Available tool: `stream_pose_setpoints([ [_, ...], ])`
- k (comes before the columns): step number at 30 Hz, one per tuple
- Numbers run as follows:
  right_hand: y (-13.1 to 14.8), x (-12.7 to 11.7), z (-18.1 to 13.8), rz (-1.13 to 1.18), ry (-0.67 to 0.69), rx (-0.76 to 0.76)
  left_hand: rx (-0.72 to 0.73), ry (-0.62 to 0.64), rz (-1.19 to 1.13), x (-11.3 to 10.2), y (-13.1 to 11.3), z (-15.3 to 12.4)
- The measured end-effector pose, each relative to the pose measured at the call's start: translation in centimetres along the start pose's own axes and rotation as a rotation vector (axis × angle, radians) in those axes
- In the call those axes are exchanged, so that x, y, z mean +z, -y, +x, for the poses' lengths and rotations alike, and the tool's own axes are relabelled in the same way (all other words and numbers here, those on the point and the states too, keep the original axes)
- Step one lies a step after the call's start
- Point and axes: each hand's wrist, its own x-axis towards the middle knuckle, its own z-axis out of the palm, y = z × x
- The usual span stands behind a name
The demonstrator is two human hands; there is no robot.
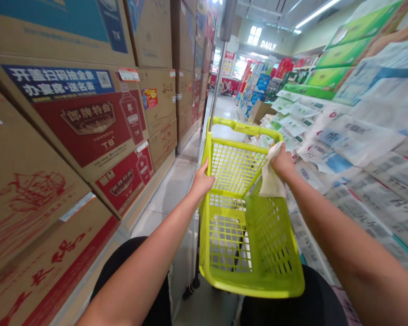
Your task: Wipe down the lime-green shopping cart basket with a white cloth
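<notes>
In front of my knees stands a lime-green shopping cart (258, 290) with a slatted plastic basket and a raised handle at its far end. My left hand (203, 180) is closed on the basket's left rim, thumb on the inner side. On the opposite side, my right hand (281, 160) grips a white cloth (272, 179) against the right rim near the far corner. The cloth hangs over that rim and down inside the basket. Some fingers of both hands are hidden behind the rim and the cloth.
Stacked cardboard cartons (95, 122) line the left side. Bagged paper goods (353, 140) slope close along the right, with green packs (340, 54) above. A metal pole (219, 81) rises beyond the cart's handle. Tiled floor (226, 108) runs ahead between the shelves.
</notes>
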Motion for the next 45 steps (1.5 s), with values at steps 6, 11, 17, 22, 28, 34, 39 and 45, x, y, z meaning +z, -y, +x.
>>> stream_pose_setpoints([
  [6, -0.1, 1.1, -1.9, 0.045, 0.003, -0.044, -0.112, -0.11, -0.018, 0.3, -1.2, -0.2],
  [11, -0.4, 0.7, -7.2, 0.101, 0.077, -0.077, -0.062, -0.128, 0.021, 0.3, -1.4, -0.1],
  [17, -2.8, -0.1, -16.3, 0.212, 0.088, -0.21, 0.037, -0.087, 0.0, 0.7, -0.3, 0.0],
  [22, -4.0, -1.3, -22.0, 0.22, 0.123, -0.267, 0.052, -0.023, -0.003, 0.5, -0.5, 0.2],
  [28, -2.9, -1.2, -17.6, 0.165, 0.133, -0.181, 0.047, 0.05, -0.004, -0.3, -1.1, -0.1],
  [34, -0.8, 0.1, -7.3, 0.087, -0.023, -0.058, 0.082, 0.056, 0.003, -0.9, -0.7, 0.0],
  [39, 0.9, 0.9, -3.2, 0.076, -0.071, 0.006, 0.051, 0.036, 0.049, -1.2, -0.5, 1.1],
  [45, 1.5, 0.9, -5.2, 0.135, -0.018, -0.015, 0.057, -0.06, 0.048, -1.3, -1.1, 1.8],
])
